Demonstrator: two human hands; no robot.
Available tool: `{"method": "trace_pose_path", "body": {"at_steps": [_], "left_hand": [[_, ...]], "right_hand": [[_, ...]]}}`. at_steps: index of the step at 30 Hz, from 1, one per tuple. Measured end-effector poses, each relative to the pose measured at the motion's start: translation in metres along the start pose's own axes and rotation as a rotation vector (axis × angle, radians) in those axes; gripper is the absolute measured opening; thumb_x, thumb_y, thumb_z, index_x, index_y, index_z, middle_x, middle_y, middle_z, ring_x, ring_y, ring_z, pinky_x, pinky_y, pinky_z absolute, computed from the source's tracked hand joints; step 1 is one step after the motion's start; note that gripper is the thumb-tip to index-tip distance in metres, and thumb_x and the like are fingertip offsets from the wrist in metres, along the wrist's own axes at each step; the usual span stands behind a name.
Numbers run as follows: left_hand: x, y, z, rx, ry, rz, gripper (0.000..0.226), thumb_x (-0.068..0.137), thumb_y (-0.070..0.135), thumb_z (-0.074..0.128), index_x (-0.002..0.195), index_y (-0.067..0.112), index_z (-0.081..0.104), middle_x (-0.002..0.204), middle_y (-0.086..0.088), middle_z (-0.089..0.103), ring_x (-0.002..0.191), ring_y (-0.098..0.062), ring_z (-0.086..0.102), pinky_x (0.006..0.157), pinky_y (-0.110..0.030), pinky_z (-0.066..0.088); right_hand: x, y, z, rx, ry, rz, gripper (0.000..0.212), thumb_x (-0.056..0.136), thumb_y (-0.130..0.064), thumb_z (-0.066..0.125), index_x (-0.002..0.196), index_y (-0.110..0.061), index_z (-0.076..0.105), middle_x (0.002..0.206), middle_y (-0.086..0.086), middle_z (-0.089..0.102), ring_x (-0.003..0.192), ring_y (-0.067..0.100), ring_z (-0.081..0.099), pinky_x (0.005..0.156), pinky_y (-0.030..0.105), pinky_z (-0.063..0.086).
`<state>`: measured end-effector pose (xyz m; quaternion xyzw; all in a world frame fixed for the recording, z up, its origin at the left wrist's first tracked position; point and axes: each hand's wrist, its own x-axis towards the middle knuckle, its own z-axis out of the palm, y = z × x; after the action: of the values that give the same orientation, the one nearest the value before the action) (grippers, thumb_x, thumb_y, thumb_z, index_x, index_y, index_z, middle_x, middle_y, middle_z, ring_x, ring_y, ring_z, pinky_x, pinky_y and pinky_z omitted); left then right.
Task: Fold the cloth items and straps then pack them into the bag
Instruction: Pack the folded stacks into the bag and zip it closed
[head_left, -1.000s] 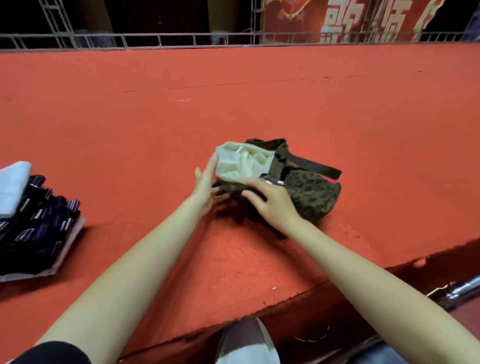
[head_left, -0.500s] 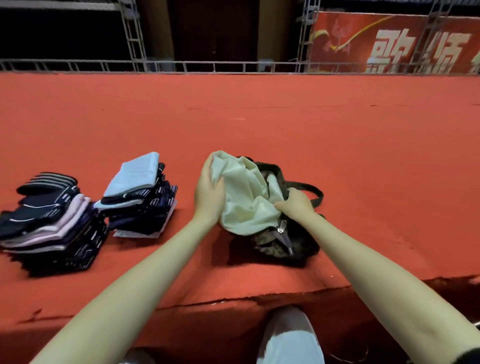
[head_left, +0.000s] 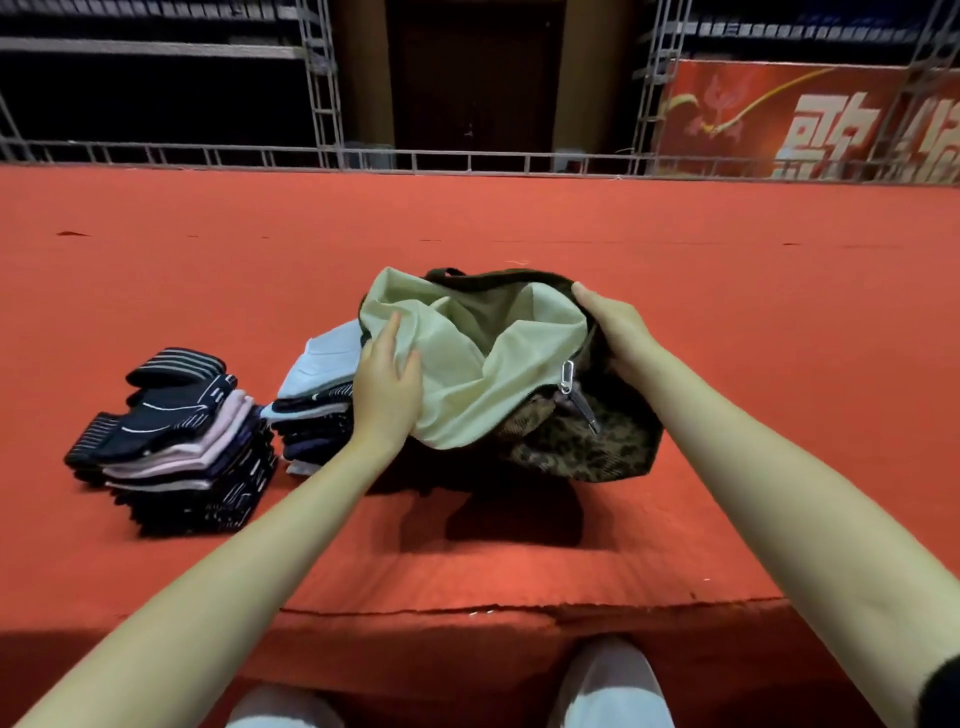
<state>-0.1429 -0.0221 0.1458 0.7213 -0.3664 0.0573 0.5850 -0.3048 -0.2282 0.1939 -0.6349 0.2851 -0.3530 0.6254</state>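
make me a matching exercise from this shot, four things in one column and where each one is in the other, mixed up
Things:
1. left hand
2. right hand
3. zipper pull
4. striped sock stack

Places:
A. far left on the red carpet
B. gripping the camouflage bag at its right rim
C. hanging at the front edge of the bag's opening
D. on the pale lining at the bag's left side

Pairs: 1-D, 2-B, 3-C, 4-A
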Motion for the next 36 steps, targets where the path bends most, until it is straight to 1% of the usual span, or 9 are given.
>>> {"method": "trace_pose_path", "body": {"at_steps": [5,8,14,19,22,24,29,32,36], "left_hand": [[-0.011,0.007,0.019,0.025,-0.031,0.003,0.048,0.095,0.021,0.05,0.142,0.012,0.042,0.137,-0.009,0.05,0.12,-0.011,0.046,0.086,-0.01,0.026],[-0.033,-0.008,0.04,0.211,-0.266,-0.041,0.051,0.097,0.026,0.046,0.144,0.007,0.037,0.141,-0.016,0.046,0.131,-0.026,0.04,0.098,-0.026,0.031],[-0.065,-0.034,0.064,0.657,-0.725,-0.095,0.033,0.09,0.034,0.049,0.108,0.009,0.059,0.113,-0.021,0.056,0.116,-0.039,0.046,0.088,-0.041,0.04],[-0.061,0.001,0.077,0.73,-0.328,0.343,0.041,0.077,0.038,0.057,0.116,0.026,0.058,0.115,-0.011,0.045,0.112,-0.032,0.039,0.087,-0.042,0.037],[-0.051,0.026,0.09,0.58,-0.135,0.573,0.024,0.073,0.035,0.055,0.092,0.024,0.066,0.089,-0.003,0.047,0.084,-0.025,0.046,0.069,-0.033,0.035],[-0.045,0.035,0.1,0.436,-0.096,0.67,0.015,0.075,0.028,0.057,0.083,0.02,0.067,0.079,-0.001,0.048,0.074,-0.022,0.047,0.062,-0.03,0.035],[-0.019,0.015,0.145,0.424,-0.555,0.789,0.033,0.086,0.02,0.044,0.112,0.023,0.065,0.099,0.002,0.062,0.099,-0.021,0.055,0.08,-0.038,0.047],[-0.001,-0.005,0.17,0.734,-0.948,0.588,0.046,0.095,0.033,0.036,0.14,0.028,0.04,0.128,-0.002,0.056,0.118,-0.026,0.049,0.095,-0.044,0.042],[0.023,-0.038,0.176,0.854,-0.998,0.203,0.071,0.087,0.066,0.039,0.14,0.019,0.039,0.139,-0.011,0.048,0.127,-0.029,0.044,0.104,-0.041,0.035]], "right_hand": [[0.001,0.006,-0.034,0.336,0.176,0.04,0.027,0.091,-0.032,0.06,0.103,-0.009,0.068,0.104,0.012,0.071,0.091,0.023,0.069,0.083,0.035,0.055],[-0.009,0.04,-0.064,0.29,0.287,0.166,0.021,0.096,-0.022,0.053,0.103,-0.005,0.064,0.098,0.01,0.069,0.084,0.021,0.066,0.079,0.035,0.054],[-0.037,0.087,-0.119,-0.402,0.542,0.302,0.022,0.093,-0.017,0.047,0.075,-0.006,0.054,0.078,0.008,0.056,0.084,0.025,0.051,0.07,0.034,0.038],[-0.035,0.086,-0.116,-1.064,0.561,-0.032,0.037,0.088,-0.022,0.051,0.121,-0.006,0.055,0.121,0.018,0.054,0.118,0.037,0.045,0.094,0.044,0.039],[-0.039,0.069,-0.083,-1.151,0.317,-0.651,0.027,0.084,-0.018,0.054,0.109,-0.012,0.063,0.11,0.008,0.06,0.111,0.027,0.049,0.087,0.04,0.044],[-0.041,0.074,-0.069,-1.267,0.023,-0.764,0.02,0.086,-0.024,0.049,0.088,-0.016,0.067,0.086,0.001,0.065,0.087,0.023,0.057,0.071,0.037,0.047],[-0.049,0.111,-0.075,-1.296,-0.177,-0.437,0.023,0.091,-0.031,0.052,0.074,-0.019,0.059,0.066,-0.003,0.061,0.065,0.018,0.053,0.06,0.036,0.041],[-0.061,0.126,-0.086,-1.236,-0.182,-0.424,0.019,0.089,-0.032,0.054,0.094,-0.022,0.07,0.065,-0.008,0.062,0.068,0.015,0.06,0.059,0.03,0.039],[-0.074,0.131,-0.097,-1.238,-0.218,-0.223,0.026,0.087,-0.039,0.057,0.107,-0.027,0.067,0.07,-0.008,0.062,0.071,0.013,0.057,0.065,0.028,0.041]]}}
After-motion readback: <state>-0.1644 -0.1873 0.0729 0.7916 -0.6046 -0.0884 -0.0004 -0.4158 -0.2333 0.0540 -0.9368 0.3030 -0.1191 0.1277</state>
